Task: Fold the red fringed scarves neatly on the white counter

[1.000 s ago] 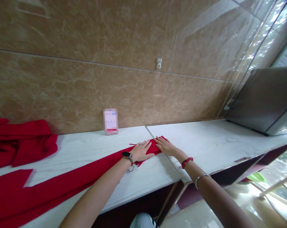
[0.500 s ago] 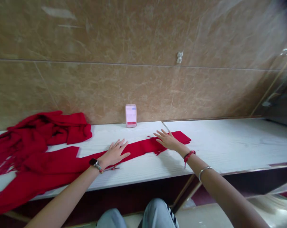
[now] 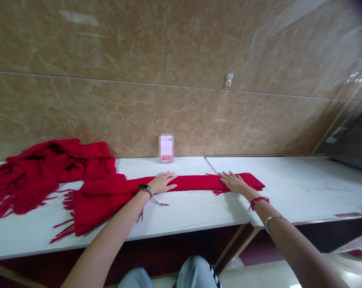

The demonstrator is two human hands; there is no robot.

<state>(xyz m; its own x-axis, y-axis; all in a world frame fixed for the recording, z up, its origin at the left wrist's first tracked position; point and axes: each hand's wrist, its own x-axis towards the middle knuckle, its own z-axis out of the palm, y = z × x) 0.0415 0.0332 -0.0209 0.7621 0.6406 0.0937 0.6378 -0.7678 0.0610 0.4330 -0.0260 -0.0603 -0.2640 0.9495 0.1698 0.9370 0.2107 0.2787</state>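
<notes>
Your fingers (image 3: pixel 168 176) lie spread and straight on both hands, gripping nothing. Your left hand (image 3: pixel 159 185) rests palm down on the middle of the red scarf (image 3: pixel 195 183), and your right hand (image 3: pixel 237 185) lies flat nearer its right end. The scarf runs across the bench (image 3: pixel 181 214) as a narrow folded strip; it widens to the left, where its fringe spreads, and more fringe shows beside your right hand.

The bench has a white, wood-grained top, and a seam (image 3: pixel 209 163) between two sections passes under the scarf near your right hand. A rumpled red cloth (image 3: pixel 94 162) sits at the far left, close against the wall (image 3: pixel 133 116); you cannot tell whether it touches the scarf. The wall is brown, marbled tile crossed by pale joints. A phone (image 3: pixel 166 148), its screen blurred out, stands upright at the far edge, just about centre. Above it, to the right, a small white cat figure (image 3: pixel 229 79) is fixed to the tile. A dark box-shaped object (image 3: pixel 356 140) stands at the far right. Below the near edge you see your knees (image 3: pixel 195 274) and a pale, shiny floor (image 3: pixel 253 277).
</notes>
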